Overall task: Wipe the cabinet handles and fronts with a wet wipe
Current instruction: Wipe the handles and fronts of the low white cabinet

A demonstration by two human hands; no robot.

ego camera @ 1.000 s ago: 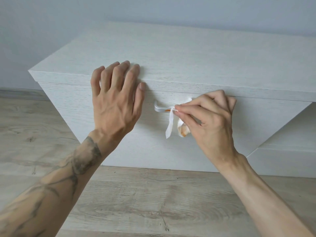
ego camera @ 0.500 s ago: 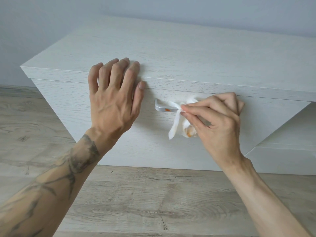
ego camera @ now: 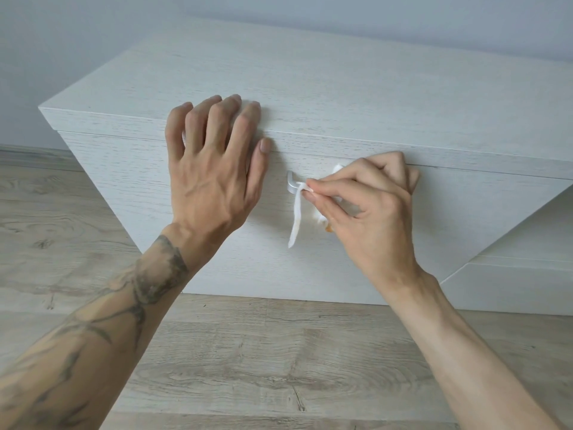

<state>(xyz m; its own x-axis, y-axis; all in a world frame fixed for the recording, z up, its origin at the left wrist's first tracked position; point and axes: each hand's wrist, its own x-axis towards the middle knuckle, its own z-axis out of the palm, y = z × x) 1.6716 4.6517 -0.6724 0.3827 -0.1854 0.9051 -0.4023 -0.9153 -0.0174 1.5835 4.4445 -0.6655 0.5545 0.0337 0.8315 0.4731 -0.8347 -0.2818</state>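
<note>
The right hand [ego camera: 369,212], pinching the wet wipe [ego camera: 296,223], has slid back left along the handle [ego camera: 292,185], covering the orange smear, while the left hand [ego camera: 214,169] rests flat, holding nothing.

This is looking like a room in a home — a low white cabinet [ego camera: 341,97] is standing against a plain pale wall [ego camera: 279,10], on a wood-look plank floor [ego camera: 263,361].
</note>
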